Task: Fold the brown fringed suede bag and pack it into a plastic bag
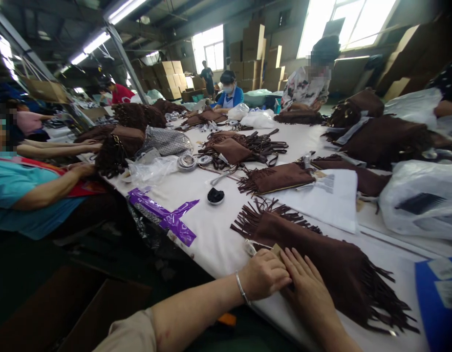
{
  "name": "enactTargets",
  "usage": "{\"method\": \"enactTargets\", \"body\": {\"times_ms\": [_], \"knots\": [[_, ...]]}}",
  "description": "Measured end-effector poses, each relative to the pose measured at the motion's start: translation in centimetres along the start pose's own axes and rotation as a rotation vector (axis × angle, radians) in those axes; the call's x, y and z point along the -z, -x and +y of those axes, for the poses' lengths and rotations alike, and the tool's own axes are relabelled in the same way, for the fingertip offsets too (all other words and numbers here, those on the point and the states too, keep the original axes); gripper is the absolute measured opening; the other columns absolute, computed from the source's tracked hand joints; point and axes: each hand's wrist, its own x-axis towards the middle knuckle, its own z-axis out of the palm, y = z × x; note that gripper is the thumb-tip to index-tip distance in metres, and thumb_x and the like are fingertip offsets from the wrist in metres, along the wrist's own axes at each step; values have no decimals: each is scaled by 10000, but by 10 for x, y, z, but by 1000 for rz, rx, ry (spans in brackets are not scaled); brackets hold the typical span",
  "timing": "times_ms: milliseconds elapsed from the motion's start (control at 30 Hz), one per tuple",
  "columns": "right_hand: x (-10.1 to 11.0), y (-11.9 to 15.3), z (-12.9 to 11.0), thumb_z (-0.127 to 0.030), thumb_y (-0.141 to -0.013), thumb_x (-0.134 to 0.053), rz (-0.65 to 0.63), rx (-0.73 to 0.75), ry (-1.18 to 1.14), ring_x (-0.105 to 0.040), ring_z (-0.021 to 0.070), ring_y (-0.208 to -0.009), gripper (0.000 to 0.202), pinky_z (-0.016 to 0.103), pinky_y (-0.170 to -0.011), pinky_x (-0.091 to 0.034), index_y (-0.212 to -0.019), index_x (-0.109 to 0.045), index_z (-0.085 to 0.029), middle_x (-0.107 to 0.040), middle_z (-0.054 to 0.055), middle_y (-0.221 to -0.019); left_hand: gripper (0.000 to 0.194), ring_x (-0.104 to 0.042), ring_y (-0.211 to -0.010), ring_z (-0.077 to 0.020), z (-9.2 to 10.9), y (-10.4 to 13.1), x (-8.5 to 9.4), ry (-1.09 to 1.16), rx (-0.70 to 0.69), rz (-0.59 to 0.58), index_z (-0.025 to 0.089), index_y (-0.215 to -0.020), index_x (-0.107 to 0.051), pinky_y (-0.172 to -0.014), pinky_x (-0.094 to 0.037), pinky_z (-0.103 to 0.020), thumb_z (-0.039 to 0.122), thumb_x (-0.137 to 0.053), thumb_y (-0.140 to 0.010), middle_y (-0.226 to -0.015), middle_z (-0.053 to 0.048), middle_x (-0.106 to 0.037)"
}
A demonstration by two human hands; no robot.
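A brown suede bag with long fringe lies flat on the white table right in front of me. My left hand, a thin bracelet on its wrist, is curled over the bag's near corner, where a small tan tag and a clear plastic piece show. My right hand lies flat on the bag beside it, fingers spread and pressing the suede. A second fringed brown bag rests farther back on the table.
Purple plastic strips, a small black dish, tape rolls and clear bags lie about. Piles of brown bags and straps fill the far table. Other people sit at the left and far end. Cardboard boxes stack behind.
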Motion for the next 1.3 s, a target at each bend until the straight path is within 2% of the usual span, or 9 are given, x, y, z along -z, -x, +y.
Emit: {"method": "enactTargets", "body": {"times_ms": [100,267,367,667,800,967,1133,1233,1300], "knots": [[-1,0,-3,-275,-808,-500,-6,-7,58,-372,260,-1298,591,458,-1088,-272,-1359,-385,-93,-446,116,-1387,240,-584,-881,-175,-1,17,18,236,233,157,164,-842,-639,-899,-435,-337,271,-444,-934,-884,-56,-668],[-8,-10,-25,-46,-781,-431,-61,-76,185,-498,320,-1184,542,462,-942,-439,-1321,-457,-90,-523,186,-1296,335,-635,-821,-207,-13,51,41,878,1012,316,107,-858,-631,-762,-529,-337,432,-548,-875,-860,-99,-667],[-8,-21,-34,-12,-809,-409,-64,-130,284,-559,361,-1097,512,457,-821,-503,-1311,-476,-86,-533,252,-1251,405,-636,-975,-248,-20,64,47,1268,1206,331,75,-997,-594,-859,-522,-373,434,-647,-815,-1048,-166,-652],[13,-22,10,53,-736,-338,-118,29,32,-634,169,-989,646,257,-836,-532,-1345,-428,-143,-623,111,-1182,526,-641,-991,-245,-38,45,25,1880,1159,218,66,-1094,-589,-933,-470,-398,540,-481,-893,-1128,-174,-634],[19,-3,10,32,-712,-353,-99,103,-10,-615,143,-1034,689,208,-828,-530,-1375,-384,-153,-571,83,-1267,561,-663,-911,-252,-44,15,7,2067,1019,259,76,-972,-638,-918,-473,-401,595,-447,-878,-980,-148,-689],[25,17,-1,19,-706,-333,-35,200,17,-605,112,-1046,805,154,-836,-507,-1465,-105,-124,-582,63,-1249,531,-627,-1003,-316,-58,-6,-12,2233,1005,310,82,-1052,-628,-936,-456,-475,549,-482,-847,-976,-144,-693],[27,19,-9,0,-717,-295,4,230,49,-617,99,-1016,797,145,-808,-513,-1455,-1,-72,-615,47,-1192,555,-582,-1087,-327,-75,-15,-8,1998,969,455,77,-1178,-566,-975,-423,-508,516,-426,-869,-1087,-156,-656],[21,23,-13,12,-726,-286,39,226,109,-623,95,-1002,788,155,-802,-516,-1452,11,-68,-631,32,-1163,578,-513,-1186,-312,-71,-17,3,1576,922,556,84,-1288,-474,-1035,-368,-507,504,-375,-902,-1225,-167,-582],[11,28,-15,-22,-754,-305,74,260,157,-625,121,-1007,747,192,-799,-529,-1448,-28,-40,-627,50,-1166,547,-429,-1270,-287,-62,-16,7,1183,810,466,112,-1324,-443,-1097,-297,-480,458,-428,-900,-1329,-154,-502]]}}
